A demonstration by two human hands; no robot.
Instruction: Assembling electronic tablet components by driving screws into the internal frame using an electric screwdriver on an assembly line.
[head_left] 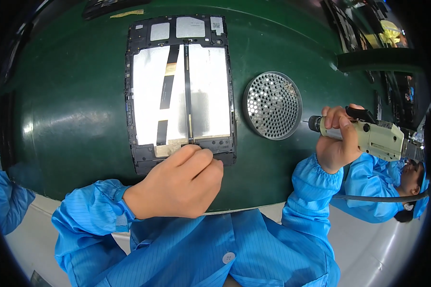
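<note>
An opened tablet lies on the green work surface, showing a black frame, silvery panels and dark flat ribbon cables. My left hand is closed over the tablet's near end, fingers bent and pressed together at the black frame. What those fingertips pinch, if anything, is hidden beneath the hand. To the right, my right hand grips a cream-coloured electric screwdriver, whose thin bit points left toward a round metal dish full of holes. The bit is apart from both dish and tablet.
A yellowish strip and a dark device lie at the far edge. On the right, a person in blue sits close by, with a cable in front. Another blue sleeve shows at far left.
</note>
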